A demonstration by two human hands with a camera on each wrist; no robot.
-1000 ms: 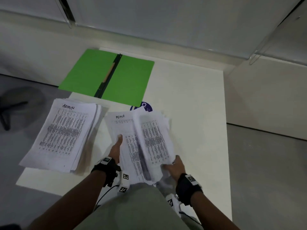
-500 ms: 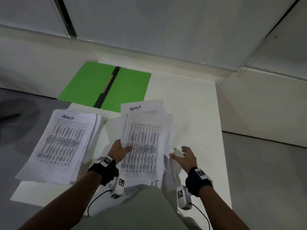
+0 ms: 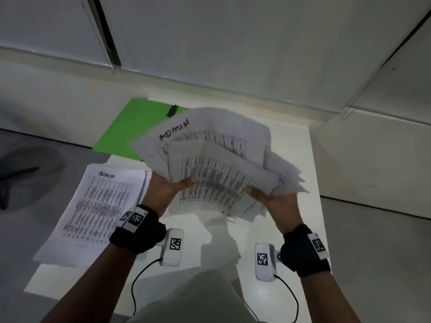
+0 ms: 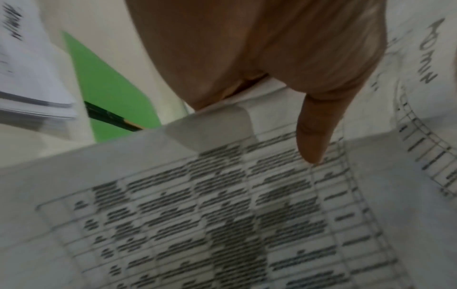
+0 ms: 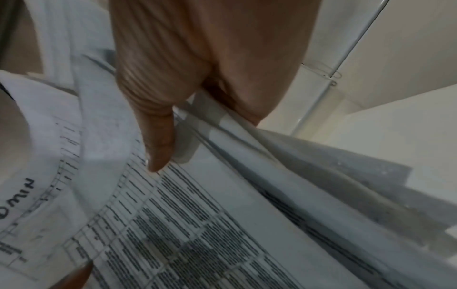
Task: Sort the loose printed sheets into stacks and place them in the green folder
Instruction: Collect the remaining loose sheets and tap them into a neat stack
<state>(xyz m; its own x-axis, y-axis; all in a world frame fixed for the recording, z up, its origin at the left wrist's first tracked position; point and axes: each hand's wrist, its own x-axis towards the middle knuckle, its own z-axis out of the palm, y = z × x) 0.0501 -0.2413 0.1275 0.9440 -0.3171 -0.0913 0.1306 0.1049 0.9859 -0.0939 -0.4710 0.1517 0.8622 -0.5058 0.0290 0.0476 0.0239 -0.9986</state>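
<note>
Printed sheets [image 3: 217,169], a thick and untidy bundle, are held up above the white table [image 3: 300,159] between both hands, fanned out so that their far corners spread toward the right; the sheet at the back bears the handwritten word ADMIN and the front one shows a dense printed grid. The left hand [image 3: 166,191] grips the bundle's near left edge, thumb [image 4: 314,135] lying across the printed face and fingers hidden beneath the paper. The right hand [image 3: 277,203] grips the near right edge the same way, its thumb [image 5: 158,144] on top and several loose sheet edges splaying out past the palm. A second stack [image 3: 98,210], also marked ADMIN, lies flat on the table to the left, overhanging its left edge. The green folder [image 3: 130,129] lies open at the table's far left corner, its dark spine clip [image 3: 172,110] partly covered from view by the raised bundle. Both wrists carry black straps with white tagged camera units [image 3: 172,247]
</note>
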